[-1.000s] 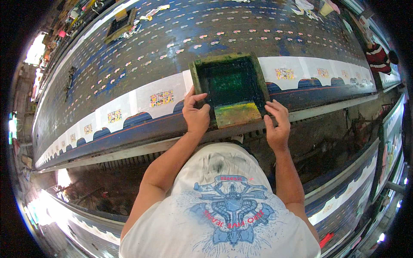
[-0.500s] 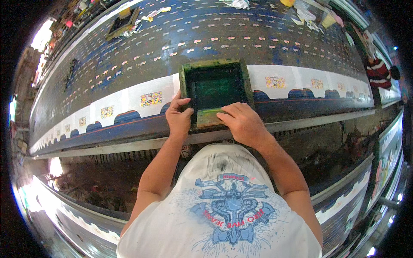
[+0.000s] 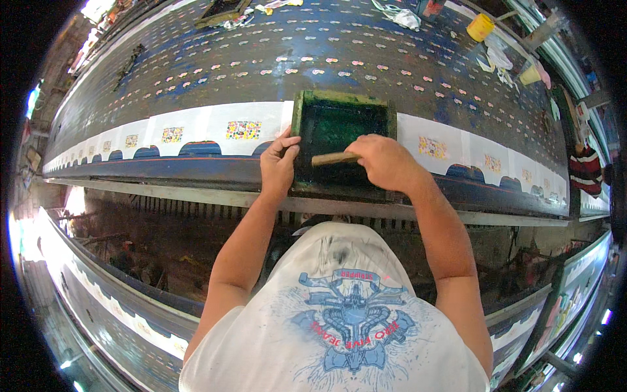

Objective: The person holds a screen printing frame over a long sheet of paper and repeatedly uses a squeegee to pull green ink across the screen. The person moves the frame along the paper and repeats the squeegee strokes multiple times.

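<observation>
Person stands at a long blue printing table [image 3: 215, 59], leaning over its near edge. A green-stained wooden screen frame [image 3: 342, 104] lies flat on the white cloth strip [image 3: 196, 130] that runs along the table's near side, covering a gap in the row of small coloured prints [image 3: 243, 129].

Left hand [image 3: 279, 163] grips the frame's left rail, thumb on top and fingers curled down over the near-left corner, pressing it to the table.

Right hand [image 3: 385, 160] is closed in a fist around a wooden squeegee [image 3: 334, 158], whose handle sticks out to the left across the green mesh, about midway inside the frame. Blade edge is hidden under the hand, probably touching the mesh, but can't confirm.

Far side of the table: yellow pot [image 3: 480, 27] at top right, crumpled rags [image 3: 400, 16] near it, a second frame [image 3: 222, 12] at the top edge. Another person's striped sleeve [image 3: 586, 171] at far right, well apart from the frame.
</observation>
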